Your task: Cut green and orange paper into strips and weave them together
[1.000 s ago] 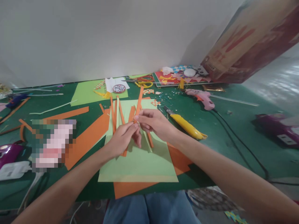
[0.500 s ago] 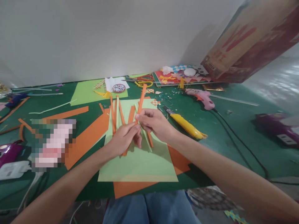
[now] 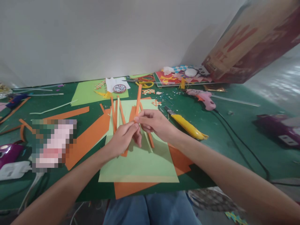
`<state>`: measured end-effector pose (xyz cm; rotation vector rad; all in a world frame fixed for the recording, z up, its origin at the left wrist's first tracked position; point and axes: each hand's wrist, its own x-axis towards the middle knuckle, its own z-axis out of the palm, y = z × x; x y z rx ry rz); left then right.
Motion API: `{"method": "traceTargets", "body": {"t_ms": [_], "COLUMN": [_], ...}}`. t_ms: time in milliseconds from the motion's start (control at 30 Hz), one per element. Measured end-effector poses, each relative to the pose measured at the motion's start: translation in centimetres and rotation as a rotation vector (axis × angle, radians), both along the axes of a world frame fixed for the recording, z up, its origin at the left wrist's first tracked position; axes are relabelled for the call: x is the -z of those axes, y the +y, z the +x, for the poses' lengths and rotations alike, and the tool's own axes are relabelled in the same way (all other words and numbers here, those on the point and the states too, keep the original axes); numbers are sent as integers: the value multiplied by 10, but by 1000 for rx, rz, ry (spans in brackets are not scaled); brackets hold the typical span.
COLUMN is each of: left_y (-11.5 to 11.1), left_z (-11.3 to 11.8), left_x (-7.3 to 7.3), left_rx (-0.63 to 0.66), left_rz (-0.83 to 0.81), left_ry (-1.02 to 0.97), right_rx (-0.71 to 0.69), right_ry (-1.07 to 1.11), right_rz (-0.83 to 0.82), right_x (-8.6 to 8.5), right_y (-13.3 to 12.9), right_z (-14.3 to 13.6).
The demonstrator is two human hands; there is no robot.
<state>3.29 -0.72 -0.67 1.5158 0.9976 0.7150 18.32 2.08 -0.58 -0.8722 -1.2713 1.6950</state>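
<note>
An orange paper strip (image 3: 138, 100) stands nearly upright between my hands, its lower end pinched in the fingertips. My left hand (image 3: 126, 136) is closed with thumb and forefinger on that lower end. From the other side, my right hand (image 3: 153, 122) pinches the strip just above. Beneath both hands lies a pale green sheet of paper (image 3: 138, 170), with several loose orange strips (image 3: 113, 114) and pale green strips (image 3: 118, 107) on it. Part of those strips is hidden behind my hands.
A yellow utility knife (image 3: 187, 125) lies right of the sheet, blade out. Beyond it rest a pink glue gun (image 3: 202, 98) with its cord and a paper bag (image 3: 253, 43). Orange paper (image 3: 90, 137) and a blurred-out object (image 3: 55, 143) are at left. Yellow-handled scissors (image 3: 145, 84) lie at the back.
The orange strip's upper end has swung left, so it stands more upright. My right hand has shifted slightly left; my left hand stays almost in place.
</note>
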Motion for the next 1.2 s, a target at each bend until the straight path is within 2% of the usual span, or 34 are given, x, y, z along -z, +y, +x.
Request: {"method": "traceTargets", "body": {"t_ms": [400, 633, 933, 1200], "left_y": [-1, -1, 0, 0], "left_z": [1, 0, 0, 1], "left_x": [-2, -3, 2, -1], "left_rx": [13, 4, 32, 26], "left_rz": [-2, 3, -13, -41], "left_ry": [26, 21, 18, 15], "right_rx": [115, -7, 45, 58], "right_ry": [9, -16, -1, -12], "right_rz": [28, 10, 8, 22], "right_x": [-2, 0, 0, 2], "right_y": [0, 1, 0, -1], "right_z": [1, 1, -1, -2]}}
